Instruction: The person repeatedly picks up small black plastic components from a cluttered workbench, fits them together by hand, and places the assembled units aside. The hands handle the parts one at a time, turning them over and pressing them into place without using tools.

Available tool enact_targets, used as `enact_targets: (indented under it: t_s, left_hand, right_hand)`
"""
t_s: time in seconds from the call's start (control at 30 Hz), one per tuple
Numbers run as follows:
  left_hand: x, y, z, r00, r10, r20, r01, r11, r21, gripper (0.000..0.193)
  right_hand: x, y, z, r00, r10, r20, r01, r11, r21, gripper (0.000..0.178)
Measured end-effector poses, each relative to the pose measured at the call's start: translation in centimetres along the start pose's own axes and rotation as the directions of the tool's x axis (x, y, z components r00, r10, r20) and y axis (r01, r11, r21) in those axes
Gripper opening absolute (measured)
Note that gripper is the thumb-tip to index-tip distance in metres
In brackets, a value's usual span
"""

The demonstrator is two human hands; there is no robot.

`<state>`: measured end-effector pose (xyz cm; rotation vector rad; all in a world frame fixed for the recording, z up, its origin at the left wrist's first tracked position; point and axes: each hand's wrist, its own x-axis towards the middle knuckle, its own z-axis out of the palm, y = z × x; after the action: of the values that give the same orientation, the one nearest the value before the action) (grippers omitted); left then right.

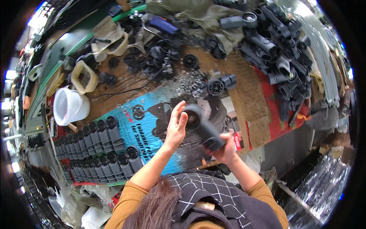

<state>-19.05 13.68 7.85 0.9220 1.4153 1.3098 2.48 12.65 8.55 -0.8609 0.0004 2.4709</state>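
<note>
Over the blue printed sheet, a dark grey plastic housing (209, 134) with a round ring head and a tubular body hangs tilted between my hands. My right hand (225, 150), slightly blurred, grips the lower tube end. My left hand (177, 128) is beside the ring head, fingers stretched out and thumb raised; whether its fingertips touch the ring is hard to tell. Beyond the hands, a similar housing with a finned black disc (216, 87) in its head lies on the bench. Small shiny metal pieces (190, 86) are scattered near it.
Finished-looking grey housings (103, 168) stand in two rows at the left. A white bucket (70, 106) and a cream tub of small parts (84, 77) are behind them. More housings (267, 44) are heaped at the far right. Black discs and parts (156, 57) clutter the back.
</note>
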Motion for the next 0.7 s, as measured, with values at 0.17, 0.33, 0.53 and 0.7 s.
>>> enact_targets:
  t_s: [0.17,0.33,0.53,0.7]
  left_hand:
    - [-1.5,-1.2,-6.1,0.969,-0.247,-0.020,0.248,0.967,0.051,0.030]
    - [-2.2,-3.1,-8.0,0.990,-0.043,0.135,-0.066,0.701,0.710,0.045]
    - [17.3,-3.2,-23.6,0.750,0.621,-0.227,-0.121,0.467,0.876,0.051]
    - [26.7,-3.1,-26.8,0.691,0.256,-0.676,0.460,0.567,0.684,0.065]
  right_hand:
    - [6.6,-0.1,3.4,0.971,-0.221,0.093,0.163,0.322,-0.933,0.023]
    - [14.1,-4.2,8.4,0.888,-0.375,0.264,0.326,0.110,-0.939,0.019]
    - [22.4,-7.9,15.6,0.751,-0.390,0.533,0.469,-0.254,-0.846,0.014]
    - [25.9,-9.1,20.5,0.719,-0.308,0.623,0.488,-0.414,-0.768,0.014]
